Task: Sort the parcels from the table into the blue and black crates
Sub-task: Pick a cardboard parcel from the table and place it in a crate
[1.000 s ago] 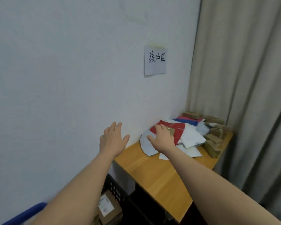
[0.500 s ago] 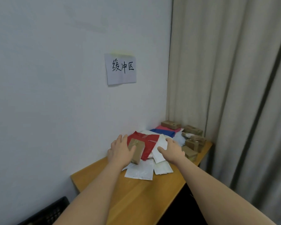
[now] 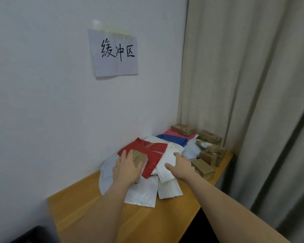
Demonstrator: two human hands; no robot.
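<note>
A pile of parcels lies at the far end of the wooden table [image 3: 147,216] against the wall. My left hand [image 3: 125,171] grips a small brown cardboard box [image 3: 141,157] that sits tilted on a red mailer [image 3: 154,151], thumb on its near face and fingers over its far side. My right hand [image 3: 182,166] hovers, open with spread fingers, over a white mailer [image 3: 166,162]; contact is unclear. Blue [image 3: 172,139] and pink [image 3: 169,133] mailers lie further back. A corner of the black crate [image 3: 30,235] shows at the lower left. No blue crate is in view.
Several brown boxes [image 3: 203,167] are stacked along the table's right end, next to a beige curtain [image 3: 253,102]. A paper sign [image 3: 115,53] hangs on the white wall. Flat silvery-white mailers [image 3: 142,195] spread toward the table's bare near half.
The view swung right toward the pile. My left hand reached in and took hold of the brown box. My right hand slid off that box, right onto the white mailer.
</note>
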